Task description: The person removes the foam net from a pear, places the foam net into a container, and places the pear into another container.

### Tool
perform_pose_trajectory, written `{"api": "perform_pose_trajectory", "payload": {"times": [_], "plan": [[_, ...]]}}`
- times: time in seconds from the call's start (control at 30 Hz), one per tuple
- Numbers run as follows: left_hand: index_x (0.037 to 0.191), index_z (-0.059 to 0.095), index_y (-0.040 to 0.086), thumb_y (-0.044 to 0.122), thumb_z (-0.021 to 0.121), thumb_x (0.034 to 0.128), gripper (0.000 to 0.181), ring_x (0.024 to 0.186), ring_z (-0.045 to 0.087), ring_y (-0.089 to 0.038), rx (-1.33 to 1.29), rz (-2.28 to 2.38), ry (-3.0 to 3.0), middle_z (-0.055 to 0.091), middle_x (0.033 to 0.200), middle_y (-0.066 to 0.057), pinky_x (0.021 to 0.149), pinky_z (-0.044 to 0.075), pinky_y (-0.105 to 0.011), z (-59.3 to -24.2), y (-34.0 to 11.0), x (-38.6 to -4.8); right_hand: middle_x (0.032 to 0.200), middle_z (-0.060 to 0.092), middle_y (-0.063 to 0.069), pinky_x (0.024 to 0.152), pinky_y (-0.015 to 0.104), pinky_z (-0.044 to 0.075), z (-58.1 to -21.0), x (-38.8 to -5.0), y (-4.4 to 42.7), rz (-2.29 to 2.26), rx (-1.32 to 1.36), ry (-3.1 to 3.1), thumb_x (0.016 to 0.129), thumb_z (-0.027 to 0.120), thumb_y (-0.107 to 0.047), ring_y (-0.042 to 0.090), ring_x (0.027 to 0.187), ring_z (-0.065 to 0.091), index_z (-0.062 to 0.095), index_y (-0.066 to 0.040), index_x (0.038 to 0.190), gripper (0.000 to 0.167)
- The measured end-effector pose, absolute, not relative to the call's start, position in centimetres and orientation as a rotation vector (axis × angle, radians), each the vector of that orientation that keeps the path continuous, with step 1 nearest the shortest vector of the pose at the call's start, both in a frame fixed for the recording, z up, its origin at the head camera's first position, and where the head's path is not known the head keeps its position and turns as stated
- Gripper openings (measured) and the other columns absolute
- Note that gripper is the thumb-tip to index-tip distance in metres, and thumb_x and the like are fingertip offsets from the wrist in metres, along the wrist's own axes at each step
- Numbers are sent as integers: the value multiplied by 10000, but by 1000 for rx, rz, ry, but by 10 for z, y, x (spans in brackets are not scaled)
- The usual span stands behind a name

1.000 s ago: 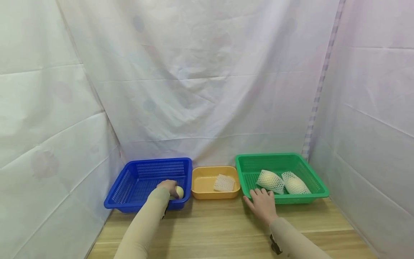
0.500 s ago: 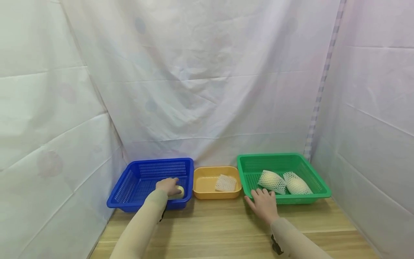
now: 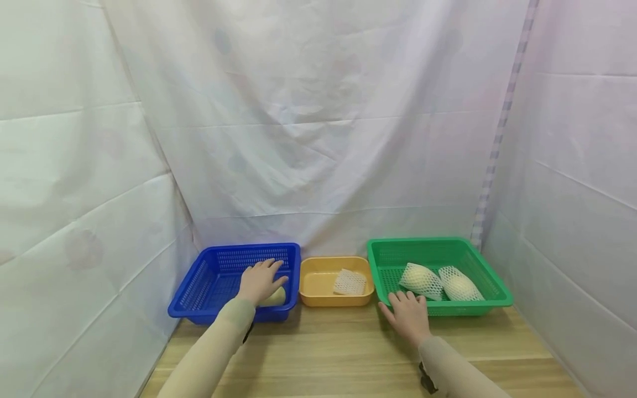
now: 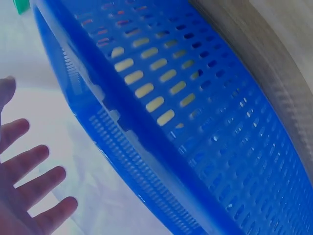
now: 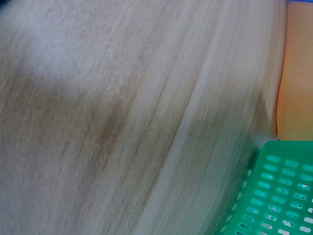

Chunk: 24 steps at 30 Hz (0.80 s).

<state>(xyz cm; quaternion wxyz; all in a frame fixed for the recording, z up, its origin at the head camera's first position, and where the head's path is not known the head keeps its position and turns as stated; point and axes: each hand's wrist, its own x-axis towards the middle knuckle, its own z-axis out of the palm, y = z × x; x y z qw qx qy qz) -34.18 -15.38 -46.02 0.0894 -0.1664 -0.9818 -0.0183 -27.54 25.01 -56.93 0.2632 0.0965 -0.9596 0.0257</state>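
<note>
We wear long cream sleeves (image 3: 206, 351) with greyer cuffs (image 3: 238, 313); small black pieces (image 3: 427, 380) show beneath both.

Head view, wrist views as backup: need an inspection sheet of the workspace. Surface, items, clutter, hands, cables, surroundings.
Surface: wood-grain table, no spills seen.
Items: blue basket with a pale round item; yellow tray with a white foam net; green basket with two net-wrapped items.
Clutter: nothing seen.
Left hand: over the blue basket by the pale round item, fingers spread, holding nothing.
Right hand: fingers resting on the green basket's near rim.
Cables: nothing seen; dark object at right wrist, partly hidden.
Surroundings: white fabric behind and on both sides.
</note>
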Motion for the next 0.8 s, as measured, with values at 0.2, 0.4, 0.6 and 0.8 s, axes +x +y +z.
{"api": "perform_pose_trajectory", "payload": {"times": [0.2, 0.4, 0.6, 0.8], "plan": [[1439, 476, 244, 566, 507, 941, 594, 1294, 442, -346, -533, -73, -2809, 486, 1427, -95, 1023, 346, -585, -469, -151, -324, 829, 577, 11, 653, 454, 345, -569, -275, 250, 69, 255, -2603, 926, 552, -532, 237, 726, 477, 616, -184, 908, 354], [1400, 523, 245, 570, 559, 910, 589, 1262, 461, -338, -554, -150, -2660, 521, 1384, -92, 976, 385, -579, -484, -151, -304, 824, 576, 9, 653, 458, 349, -569, -276, 250, 64, 260, -2595, 929, 538, -544, 236, 719, 473, 603, -186, 889, 366], [1344, 572, 259, 646, 525, 889, 599, 1194, 504, -319, -561, -148, -2616, 566, 1313, -90, 925, 419, -557, -503, -154, -289, 817, 570, 3, 647, 450, 344, -569, -276, 251, 65, 265, -2579, 930, 531, -551, 230, 704, 459, 591, -190, 872, 370], [1253, 608, 258, 706, 457, 883, 600, 1151, 528, -321, -566, -144, -2655, 584, 1249, -73, 895, 426, -570, -518, -156, -279, 804, 555, -4, 639, 439, 338, -570, -276, 250, 74, 263, -2584, 929, 534, -550, 220, 691, 441, 580, -194, 858, 365]]}}
